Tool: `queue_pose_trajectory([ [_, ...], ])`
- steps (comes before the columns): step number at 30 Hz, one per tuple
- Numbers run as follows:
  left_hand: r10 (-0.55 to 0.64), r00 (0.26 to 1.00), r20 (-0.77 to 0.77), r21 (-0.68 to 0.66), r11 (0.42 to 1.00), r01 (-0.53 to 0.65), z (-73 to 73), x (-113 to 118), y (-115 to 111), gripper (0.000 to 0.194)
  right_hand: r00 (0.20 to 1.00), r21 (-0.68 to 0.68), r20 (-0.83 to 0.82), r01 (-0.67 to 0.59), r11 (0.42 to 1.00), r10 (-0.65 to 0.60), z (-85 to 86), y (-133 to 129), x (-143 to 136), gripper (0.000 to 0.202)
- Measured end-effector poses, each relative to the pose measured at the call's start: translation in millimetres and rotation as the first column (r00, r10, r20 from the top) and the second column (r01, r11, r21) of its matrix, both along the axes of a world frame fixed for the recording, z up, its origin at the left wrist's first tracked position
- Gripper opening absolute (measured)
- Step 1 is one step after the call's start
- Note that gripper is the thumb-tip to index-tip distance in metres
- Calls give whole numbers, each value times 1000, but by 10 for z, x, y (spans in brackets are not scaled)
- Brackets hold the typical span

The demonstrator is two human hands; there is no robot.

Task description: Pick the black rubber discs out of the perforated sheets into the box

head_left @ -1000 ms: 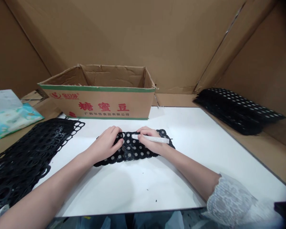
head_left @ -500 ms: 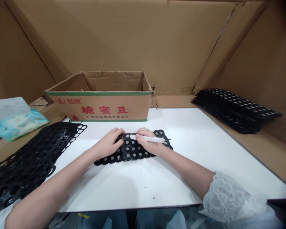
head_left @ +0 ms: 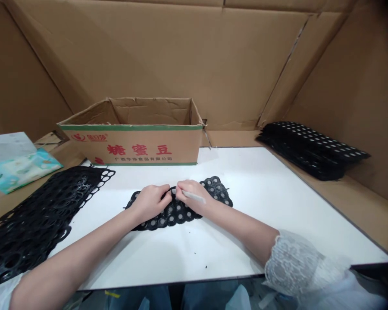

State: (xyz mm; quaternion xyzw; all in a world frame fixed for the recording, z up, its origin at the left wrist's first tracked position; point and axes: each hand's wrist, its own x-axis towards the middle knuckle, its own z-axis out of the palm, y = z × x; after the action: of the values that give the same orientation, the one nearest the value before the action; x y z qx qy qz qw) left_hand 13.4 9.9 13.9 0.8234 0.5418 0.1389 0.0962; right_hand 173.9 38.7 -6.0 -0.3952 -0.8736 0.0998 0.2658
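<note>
A black sheet with rows of pale round dots lies on the white table in front of me. My left hand rests over its left half, with thumb and forefinger pinched at the far edge. My right hand grips a slim white pen-shaped tool and lies over the middle of the sheet. The tool's front end points left, close to my left fingertips. Both hands meet near the far edge, and the fingers hide what is between them.
Behind the sheet stands an open cardboard box with red lettering. Black sheets with large round holes lie at the left, near a tissue pack. A stack of dotted black sheets sits at the right. Cardboard walls surround the white table.
The fold across the sheet's middle has opened out. My left hand has shifted slightly right, and my right hand with the white tool has come closer to it and tilted.
</note>
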Motion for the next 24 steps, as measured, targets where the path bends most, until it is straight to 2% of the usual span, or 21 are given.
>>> queue_pose_trajectory([
  [4,7,999,47,9,1000,-8,-2,-4,1,24,993,18,100,55,998,-57,-6,6,-29,22],
  [8,5,988,151,-25,1000,-2,25,-34,26,29,989,43,80,123,991,-126,48,35,-19,22],
  [11,24,981,191,-36,999,-17,40,-73,52,30,1000,40,-15,18,999,-17,108,55,26,22],
  [14,32,984,177,-45,999,-24,49,-122,87,30,975,-123,-202,-124,985,98,141,51,85,30],
  [16,30,982,185,-43,999,-22,59,-155,112,30,948,-227,-299,-180,957,108,140,32,112,34],
  [19,-2,977,212,-67,998,17,84,-202,133,28,940,-268,-323,-203,942,110,121,-3,120,32],
  [24,-69,965,254,-189,975,119,114,-233,119,18,941,-286,-330,-169,943,68,113,-7,100,35],
])
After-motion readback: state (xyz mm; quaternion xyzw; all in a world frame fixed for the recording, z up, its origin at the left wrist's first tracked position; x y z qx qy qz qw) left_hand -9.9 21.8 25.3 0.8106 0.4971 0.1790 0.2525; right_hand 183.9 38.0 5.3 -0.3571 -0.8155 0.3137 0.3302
